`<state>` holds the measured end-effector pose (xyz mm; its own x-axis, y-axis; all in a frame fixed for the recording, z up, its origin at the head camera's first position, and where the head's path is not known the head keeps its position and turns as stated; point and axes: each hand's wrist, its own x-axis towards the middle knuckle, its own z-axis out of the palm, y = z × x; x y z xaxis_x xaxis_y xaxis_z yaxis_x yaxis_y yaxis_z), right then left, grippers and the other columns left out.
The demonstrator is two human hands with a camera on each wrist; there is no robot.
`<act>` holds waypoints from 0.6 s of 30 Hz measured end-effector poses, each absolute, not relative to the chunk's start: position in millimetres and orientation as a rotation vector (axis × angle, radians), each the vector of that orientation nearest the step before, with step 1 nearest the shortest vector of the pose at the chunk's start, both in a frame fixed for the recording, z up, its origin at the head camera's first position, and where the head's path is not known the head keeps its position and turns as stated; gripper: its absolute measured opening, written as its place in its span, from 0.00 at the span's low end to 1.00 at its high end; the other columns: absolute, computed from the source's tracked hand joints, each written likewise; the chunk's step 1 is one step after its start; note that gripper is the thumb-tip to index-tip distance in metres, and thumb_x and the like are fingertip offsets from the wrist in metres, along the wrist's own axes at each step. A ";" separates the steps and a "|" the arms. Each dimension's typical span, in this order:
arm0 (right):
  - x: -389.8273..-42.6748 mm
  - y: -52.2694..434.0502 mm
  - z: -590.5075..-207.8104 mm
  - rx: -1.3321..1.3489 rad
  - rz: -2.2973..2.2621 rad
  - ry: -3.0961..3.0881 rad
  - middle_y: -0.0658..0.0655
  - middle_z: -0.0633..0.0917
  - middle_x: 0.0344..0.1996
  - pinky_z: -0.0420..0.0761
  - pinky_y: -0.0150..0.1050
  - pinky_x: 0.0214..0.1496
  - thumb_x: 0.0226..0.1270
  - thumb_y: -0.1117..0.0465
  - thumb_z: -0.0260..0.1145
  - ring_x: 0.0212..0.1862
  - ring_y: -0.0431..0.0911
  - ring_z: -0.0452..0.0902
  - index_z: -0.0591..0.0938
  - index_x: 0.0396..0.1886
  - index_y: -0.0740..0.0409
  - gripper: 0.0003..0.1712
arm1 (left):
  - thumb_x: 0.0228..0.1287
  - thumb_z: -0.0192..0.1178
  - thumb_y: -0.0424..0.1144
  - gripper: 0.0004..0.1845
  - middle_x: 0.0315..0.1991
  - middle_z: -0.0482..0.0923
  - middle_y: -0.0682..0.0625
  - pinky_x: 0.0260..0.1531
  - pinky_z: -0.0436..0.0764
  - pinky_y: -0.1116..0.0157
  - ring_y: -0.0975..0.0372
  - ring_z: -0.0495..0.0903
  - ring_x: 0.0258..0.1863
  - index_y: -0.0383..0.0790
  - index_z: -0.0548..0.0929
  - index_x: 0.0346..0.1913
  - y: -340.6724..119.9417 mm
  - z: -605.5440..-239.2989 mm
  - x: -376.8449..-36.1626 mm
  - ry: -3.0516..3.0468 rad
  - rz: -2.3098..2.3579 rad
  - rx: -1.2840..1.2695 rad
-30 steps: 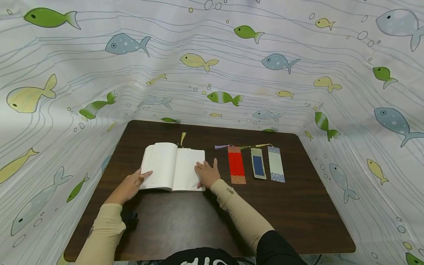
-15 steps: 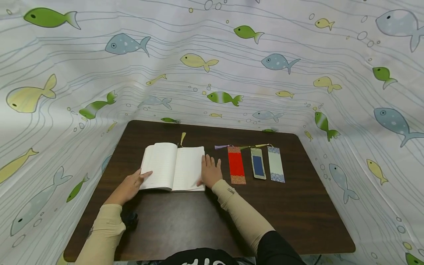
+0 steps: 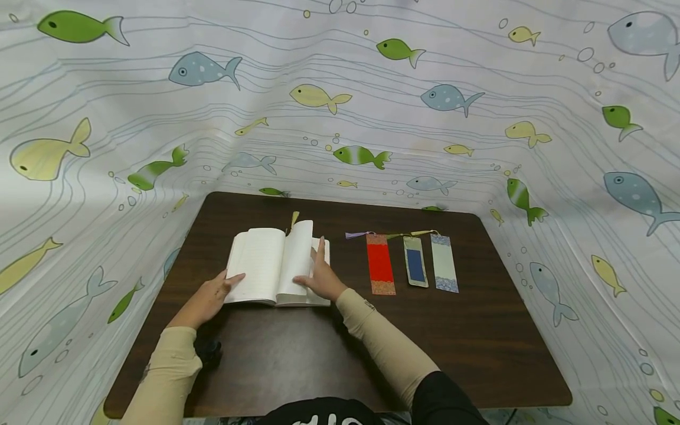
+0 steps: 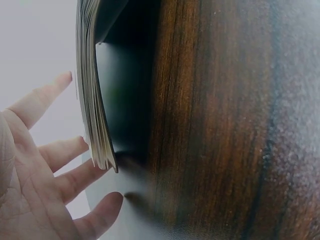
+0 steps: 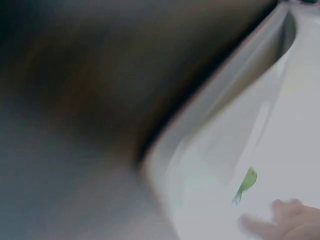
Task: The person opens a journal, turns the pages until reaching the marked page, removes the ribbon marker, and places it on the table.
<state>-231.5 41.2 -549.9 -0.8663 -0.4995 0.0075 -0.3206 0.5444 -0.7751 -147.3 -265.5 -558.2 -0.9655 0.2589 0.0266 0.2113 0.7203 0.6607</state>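
An open notebook (image 3: 260,262) lies on the dark wooden table (image 3: 319,354). My left hand (image 3: 209,295) rests at its lower left corner with the thumb on the left page; in the left wrist view its fingers (image 4: 55,155) spread beside the page edges (image 4: 92,100) and the black cover (image 4: 125,90). My right hand (image 3: 320,277) pinches a raised sheaf of right-hand pages (image 3: 298,254), thumb in front and fingers behind. The right wrist view is blurred and shows only fingertips (image 5: 285,220). A yellow tassel (image 3: 293,219) sticks out from the top of the notebook.
Three bookmarks lie side by side right of the notebook: a red one (image 3: 380,264), a blue one (image 3: 415,261) and a pale one (image 3: 443,262). A fish-patterned curtain (image 3: 372,106) surrounds the table on three sides. A small black object (image 3: 209,349) sits by my left forearm.
My right hand slid from flat on the right page to its outer edge, then lifted some pages, which now stand tilted toward the spine. The left hand has stayed put.
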 end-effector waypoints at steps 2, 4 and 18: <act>-228.0 36.4 -547.4 -0.716 -1.450 2.360 0.66 0.50 0.80 0.59 0.52 0.77 0.74 0.50 0.66 0.79 0.55 0.53 0.17 0.76 0.56 0.68 | 0.85 0.29 0.53 0.33 0.75 0.50 0.22 0.65 0.58 0.29 0.27 0.58 0.70 0.30 0.69 0.72 -265.5 -557.1 -147.3 2.848 1.086 0.389; -224.1 31.3 -545.7 -0.773 -1.533 2.207 0.59 0.49 0.82 0.62 0.47 0.76 0.77 0.43 0.60 0.80 0.52 0.48 0.16 0.76 0.51 0.64 | 0.84 0.29 0.53 0.34 0.75 0.50 0.22 0.65 0.58 0.30 0.27 0.57 0.70 0.30 0.69 0.72 -265.6 -556.7 -147.4 2.845 1.089 0.387; -205.2 1.7 -560.8 -1.245 -0.707 2.402 0.47 0.54 0.81 0.51 0.64 0.77 0.77 0.44 0.61 0.82 0.47 0.41 0.59 0.81 0.51 0.41 | 0.85 0.28 0.53 0.34 0.75 0.50 0.23 0.66 0.55 0.29 0.26 0.55 0.71 0.32 0.48 0.80 -268.9 -554.1 -146.7 2.792 1.162 0.249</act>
<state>-205.2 1.7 -560.8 -0.5566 -0.8277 -0.0722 -0.6566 0.4915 -0.5721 -146.7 -268.9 -554.1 -0.9808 0.1916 -0.0354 0.1098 0.6941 0.7115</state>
